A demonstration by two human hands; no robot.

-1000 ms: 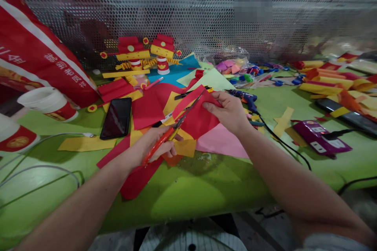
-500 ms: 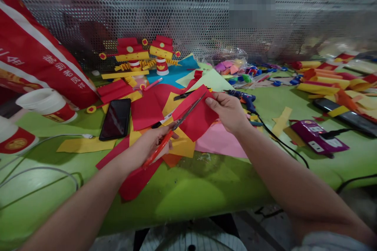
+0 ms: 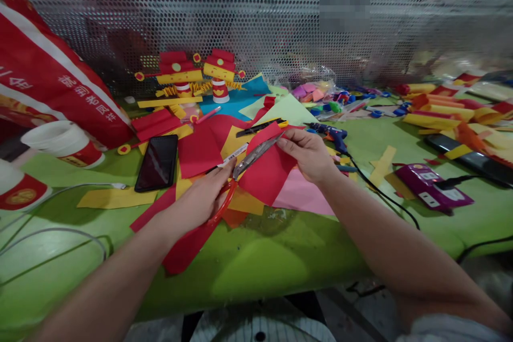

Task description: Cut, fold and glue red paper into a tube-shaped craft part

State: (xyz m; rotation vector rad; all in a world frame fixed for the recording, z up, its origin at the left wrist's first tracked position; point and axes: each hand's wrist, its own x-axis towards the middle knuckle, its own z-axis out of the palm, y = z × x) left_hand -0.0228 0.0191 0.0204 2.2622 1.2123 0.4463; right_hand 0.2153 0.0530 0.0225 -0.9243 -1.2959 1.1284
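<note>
My left hand (image 3: 208, 192) is closed on the orange handles of a pair of scissors (image 3: 256, 159). The blades lie along a red paper sheet (image 3: 267, 176), their tips close to my right fingers. My right hand (image 3: 306, 152) pinches that sheet by its upper right edge between thumb and fingers. A narrow flap of the red paper rises above the blades. Beneath are more red and yellow sheets, a pink sheet (image 3: 306, 192) and a white marker (image 3: 232, 156). A black and yellow utility knife (image 3: 262, 126) lies just beyond the paper.
A phone (image 3: 157, 163), paper cups (image 3: 64, 141) and a red bag (image 3: 60, 64) are at left. Two paper figures (image 3: 219, 75) stand behind. To the right are a blue glue gun (image 3: 331, 133) with its cord, a purple power strip (image 3: 433, 186) and rolled papers (image 3: 449, 112).
The scissor blades have come together along the red paper, and the handles have shifted in my left hand. The flap now bends upward and the sheet hangs slightly lower.
</note>
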